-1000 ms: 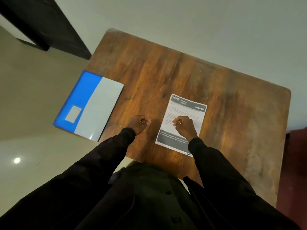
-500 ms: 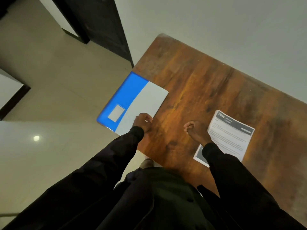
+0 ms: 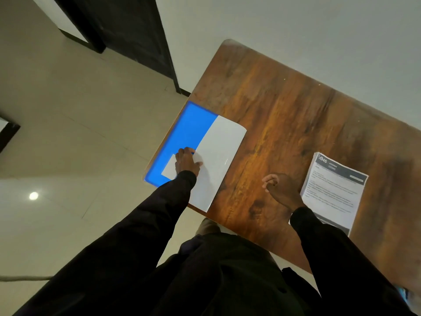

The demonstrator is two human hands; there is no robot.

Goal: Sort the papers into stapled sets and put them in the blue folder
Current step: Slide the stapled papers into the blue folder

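Resting on the blue folder (image 3: 196,124), left hand (image 3: 186,163) flat — right hand (image 3: 281,190) loosely curled, empty, just beside papers (image 3: 335,192)

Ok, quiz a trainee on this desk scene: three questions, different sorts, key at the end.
1. True or false: the papers already lie inside the blue folder.
2. Fill in: the right hand, over the table, holds ____.
3. What does the left hand touch? A) the blue folder B) the papers C) bare tabletop
Key: 1 false, they lie on the table, apart from the folder; 2 nothing; 3 A.
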